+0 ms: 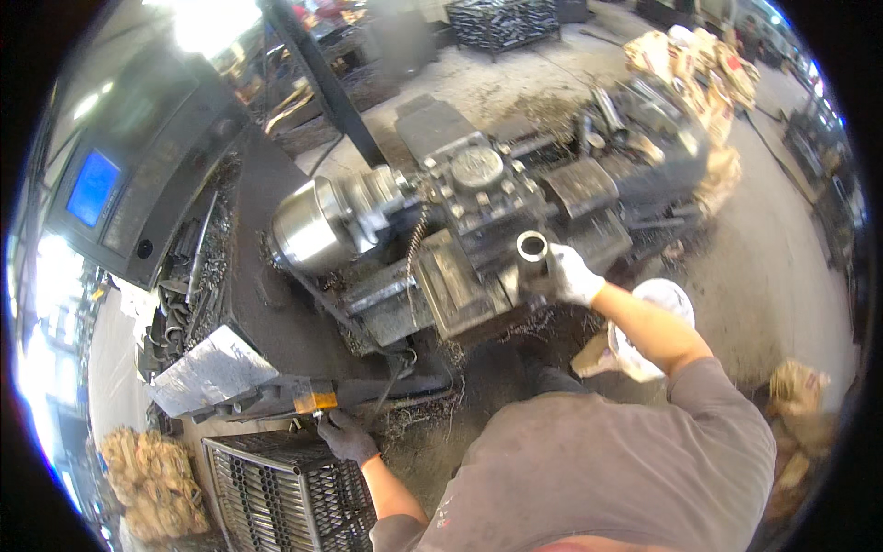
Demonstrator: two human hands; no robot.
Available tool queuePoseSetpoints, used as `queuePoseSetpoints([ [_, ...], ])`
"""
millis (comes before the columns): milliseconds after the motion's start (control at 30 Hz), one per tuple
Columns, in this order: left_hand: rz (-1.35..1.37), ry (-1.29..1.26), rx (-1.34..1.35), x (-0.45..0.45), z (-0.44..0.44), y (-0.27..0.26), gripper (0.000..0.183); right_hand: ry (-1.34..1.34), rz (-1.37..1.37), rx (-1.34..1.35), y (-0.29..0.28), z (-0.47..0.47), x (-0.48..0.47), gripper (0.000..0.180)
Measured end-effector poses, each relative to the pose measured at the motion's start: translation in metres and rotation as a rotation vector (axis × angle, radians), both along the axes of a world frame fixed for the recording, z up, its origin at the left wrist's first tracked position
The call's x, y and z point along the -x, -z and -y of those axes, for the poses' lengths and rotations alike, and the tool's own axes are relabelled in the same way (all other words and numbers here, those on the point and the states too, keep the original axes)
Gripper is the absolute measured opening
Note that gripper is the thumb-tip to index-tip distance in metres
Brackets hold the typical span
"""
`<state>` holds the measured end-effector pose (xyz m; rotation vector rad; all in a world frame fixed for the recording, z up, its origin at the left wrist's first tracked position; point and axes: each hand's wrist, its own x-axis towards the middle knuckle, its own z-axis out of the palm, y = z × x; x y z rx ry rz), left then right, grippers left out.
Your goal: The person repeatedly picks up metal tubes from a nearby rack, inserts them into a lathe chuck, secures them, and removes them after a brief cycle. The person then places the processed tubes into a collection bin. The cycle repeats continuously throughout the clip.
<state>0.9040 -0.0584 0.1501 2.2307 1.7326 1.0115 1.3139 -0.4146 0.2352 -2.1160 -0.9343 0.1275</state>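
My right hand (576, 276), in a white glove, grips a short steel tube (532, 248) from its right side. The tube's bright ring end faces up, over the front of a metal lathe's carriage (459, 283). My left hand (347, 438), in a dark glove, is low at the machine's front, its fingertips at a small stem below an amber block (315, 401); whether they close on it is unclear. Beyond, the shiny lathe chuck (310, 224) carries a bright metal workpiece (379, 192), close to the square tool post (479, 172). A curled metal chip (417, 241) hangs nearby.
A control panel with a blue screen (94, 188) stands left. Below it lie metal pieces and shavings (183, 303). A mesh crate (276, 493) is beside my left arm. A white bucket (666, 300) stands behind my right forearm; brown sacks (690, 69) sit far right.
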Motion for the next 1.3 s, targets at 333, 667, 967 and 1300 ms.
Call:
queuePoseSetpoints([
  [333, 0.24, -0.111, 0.082, 0.016, -0.046, 0.032, 0.053, -0.783, 0.156, 0.322, -0.14, 0.023, -0.16, 0.022],
  [667, 0.688, -0.647, 0.511, 0.02, 0.161, 0.099, 0.067, -0.569, -0.198, 0.63, -0.148, -0.247, -0.222, 0.074],
  [967, 0.744, -0.796, 0.8, -0.002, 0.261, 0.154, 0.061, -0.986, -0.485, 0.46, -0.068, -0.266, -0.25, 0.042],
  [1300, 0.757, -0.723, 0.826, 0.003, 0.254, 0.15, 0.054, -1.015, 0.298, 0.271, -0.091, -0.27, -0.245, 0.036],
])
